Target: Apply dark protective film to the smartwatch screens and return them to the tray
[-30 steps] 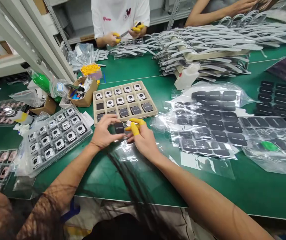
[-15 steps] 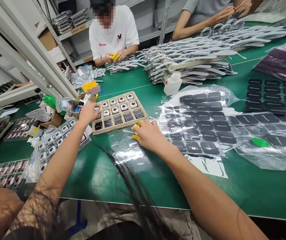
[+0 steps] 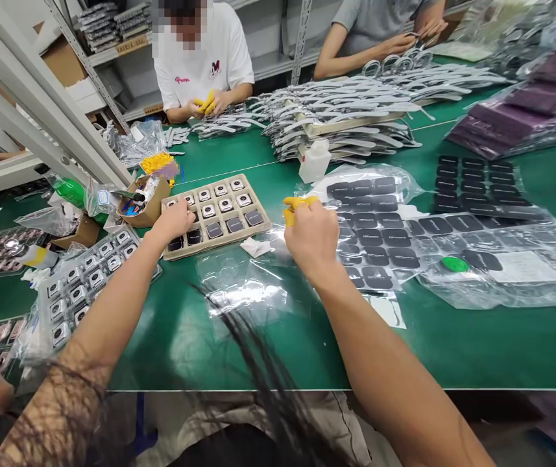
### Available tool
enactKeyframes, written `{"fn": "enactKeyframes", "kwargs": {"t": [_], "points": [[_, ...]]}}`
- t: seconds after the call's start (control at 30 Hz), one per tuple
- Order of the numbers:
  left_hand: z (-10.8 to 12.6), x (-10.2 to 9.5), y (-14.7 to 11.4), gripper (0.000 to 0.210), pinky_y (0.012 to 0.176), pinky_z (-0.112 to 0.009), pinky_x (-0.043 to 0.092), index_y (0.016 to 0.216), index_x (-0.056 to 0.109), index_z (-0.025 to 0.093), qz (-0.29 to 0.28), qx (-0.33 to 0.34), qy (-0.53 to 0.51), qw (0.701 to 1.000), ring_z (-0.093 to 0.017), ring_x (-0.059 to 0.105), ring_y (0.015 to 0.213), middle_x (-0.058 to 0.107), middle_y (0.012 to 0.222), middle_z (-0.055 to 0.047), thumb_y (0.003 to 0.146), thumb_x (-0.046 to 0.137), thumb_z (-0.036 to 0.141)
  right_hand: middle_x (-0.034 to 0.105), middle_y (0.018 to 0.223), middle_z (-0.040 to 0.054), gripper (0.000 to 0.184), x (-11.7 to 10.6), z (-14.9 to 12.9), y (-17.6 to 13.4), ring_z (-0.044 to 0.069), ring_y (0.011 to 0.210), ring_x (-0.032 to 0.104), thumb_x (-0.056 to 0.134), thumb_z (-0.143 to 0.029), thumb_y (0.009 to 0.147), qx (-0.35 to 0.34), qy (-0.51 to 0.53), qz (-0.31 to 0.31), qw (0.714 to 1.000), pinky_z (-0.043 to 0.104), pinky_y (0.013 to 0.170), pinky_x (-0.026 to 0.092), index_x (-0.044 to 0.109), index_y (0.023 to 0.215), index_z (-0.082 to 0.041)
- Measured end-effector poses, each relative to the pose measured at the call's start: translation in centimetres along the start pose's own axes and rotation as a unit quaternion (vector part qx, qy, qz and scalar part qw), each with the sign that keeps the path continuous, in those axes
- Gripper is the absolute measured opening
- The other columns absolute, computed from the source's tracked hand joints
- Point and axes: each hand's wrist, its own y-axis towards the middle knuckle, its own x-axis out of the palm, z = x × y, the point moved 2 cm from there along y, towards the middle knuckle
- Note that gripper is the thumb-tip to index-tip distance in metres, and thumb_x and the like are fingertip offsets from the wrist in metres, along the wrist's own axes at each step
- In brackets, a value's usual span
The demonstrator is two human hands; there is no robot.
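My left hand [image 3: 176, 220] rests with curled fingers over the left side of a beige compartment tray [image 3: 198, 251]. Its fingertips are at the second row, and what they hold is hidden. Silver watch cases [image 3: 226, 205] fill the far compartments, while dark squarish pieces [image 3: 214, 229] sit in the near row. My right hand [image 3: 313, 237] is closed, with yellow finger cots on its fingertips. It is at the left edge of a plastic-covered sheet of black rounded-square stickers [image 3: 371, 237]; anything between its fingers cannot be made out. A crumpled white tissue [image 3: 255, 247] lies between the hands.
Clear film [image 3: 253, 292] lies before the tray. Bagged watch cases [image 3: 95, 279] and a small carton [image 3: 148, 206] stand left. Behind are a white bottle [image 3: 314, 161] and piled grey straps [image 3: 336, 117]. Purple packages [image 3: 501, 120] are at right. Two people work across the table.
My right hand has moved right, away from the tissue, which now lies beside the tray. My left hand stays at the tray's left side. The camera view has shifted.
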Motion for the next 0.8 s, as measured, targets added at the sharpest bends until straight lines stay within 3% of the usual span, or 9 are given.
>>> {"fn": "enactKeyframes", "kwargs": {"t": [0.2, 0.27, 0.3, 0.37, 0.43, 0.57, 0.63, 0.7, 0.8], "points": [[0.1, 1.3, -3.6, 0.029, 0.149, -0.067, 0.050, 0.145, 0.072, 0.016, 0.119, 0.023, -0.080, 0.989, -0.041, 0.076, 0.153, 0.088, 0.145, -0.021, 0.116, 0.073, 0.018, 0.090, 0.132, 0.0243, 0.052, -1.9, 4.3, 1.8, 0.041, 0.122, 0.077, 0.056, -0.003, 0.112, -0.021, -0.044, -0.071, 0.996, 0.052, 0.108, 0.049, 0.096, 0.142, -0.016], [0.4, 2.8, -6.5, 0.027, 0.145, -0.062, 0.059, 0.147, 0.072, 0.021, 0.147, 0.044, -0.152, 0.976, -0.037, 0.079, 0.151, 0.084, 0.152, -0.018, 0.121, 0.070, 0.026, 0.093, 0.129, 0.0177, 0.049, -1.8, 6.2, 2.7, 0.039, 0.119, 0.080, 0.061, -0.006, 0.109, -0.031, -0.034, -0.120, 0.992, 0.050, 0.106, 0.055, 0.098, 0.136, -0.022], [0.5, 3.7, -8.0, 0.026, 0.134, -0.057, 0.069, 0.144, 0.074, 0.022, 0.150, 0.052, -0.266, 0.951, -0.034, 0.085, 0.139, 0.085, 0.145, -0.015, 0.120, 0.075, 0.033, 0.094, 0.126, 0.0155, 0.045, -1.5, 6.8, 3.0, 0.038, 0.116, 0.080, 0.064, -0.009, 0.109, -0.042, -0.024, -0.137, 0.989, 0.049, 0.104, 0.058, 0.099, 0.133, -0.024], [0.7, 6.1, -11.0, 0.041, 0.106, -0.052, 0.082, 0.137, 0.076, 0.025, 0.076, 0.022, -0.485, 0.871, -0.029, 0.091, 0.104, 0.083, 0.120, -0.006, 0.112, 0.092, 0.053, 0.093, 0.122, 0.0164, 0.037, -0.7, 7.1, 3.2, 0.039, 0.115, 0.079, 0.072, -0.018, 0.109, -0.063, -0.015, -0.139, 0.988, 0.050, 0.104, 0.061, 0.099, 0.133, -0.024], [1.0, 8.0, -13.1, 0.059, 0.092, -0.046, 0.083, 0.132, 0.078, 0.026, 0.012, -0.010, -0.591, 0.807, -0.023, 0.086, 0.087, 0.079, 0.108, -0.001, 0.097, 0.109, 0.062, 0.091, 0.133, 0.0225, 0.038, 0.1, 6.2, 2.8, 0.045, 0.129, 0.076, 0.072, -0.025, 0.112, -0.067, -0.028, -0.106, 0.992, 0.058, 0.114, 0.061, 0.099, 0.139, -0.020], [1.5, 9.1, -14.1, 0.078, 0.083, -0.037, 0.079, 0.126, 0.081, 0.024, -0.042, -0.028, -0.644, 0.763, -0.016, 0.080, 0.077, 0.078, 0.104, 0.002, 0.076, 0.127, 0.063, 0.081, 0.164, 0.0236, 0.051, 0.6, 1.6, 0.7, 0.051, 0.155, 0.066, 0.056, -0.032, 0.125, -0.094, 0.041, -0.024, 0.994, 0.074, 0.131, 0.056, 0.095, 0.157, -0.027], [1.6, 9.0, -13.7, 0.084, 0.078, -0.035, 0.078, 0.125, 0.081, 0.022, -0.085, -0.017, -0.649, 0.755, -0.015, 0.079, 0.073, 0.079, 0.101, 0.002, 0.070, 0.130, 0.061, 0.079, 0.169, 0.0188, 0.047, 0.8, -1.3, -1.1, 0.046, 0.154, 0.070, 0.066, -0.034, 0.122, -0.187, 0.129, -0.079, 0.971, 0.072, 0.132, 0.061, 0.094, 0.160, -0.034], [1.5, 8.9, -13.3, 0.088, 0.074, -0.034, 0.076, 0.122, 0.082, 0.021, -0.136, -0.003, -0.658, 0.741, -0.015, 0.078, 0.069, 0.082, 0.100, 0.001, 0.062, 0.135, 0.056, 0.079, 0.174, 0.0124, 0.043, 1.3, -3.6, -3.0, 0.041, 0.150, 0.076, 0.072, -0.031, 0.118, -0.270, 0.187, -0.190, 0.925, 0.067, 0.133, 0.065, 0.097, 0.152, -0.042], [1.3, 8.9, -13.0, 0.088, 0.068, -0.031, 0.073, 0.111, 0.080, 0.022, -0.192, 0.010, -0.669, 0.718, -0.015, 0.078, 0.068, 0.086, 0.101, -0.001, 0.052, 0.138, 0.048, 0.087, 0.166, 0.0038, 0.030, 2.1, -5.0, -4.7, 0.037, 0.145, 0.082, 0.074, -0.038, 0.118, -0.270, 0.219, -0.276, 0.896, 0.064, 0.132, 0.069, 0.102, 0.120, -0.049]]}}
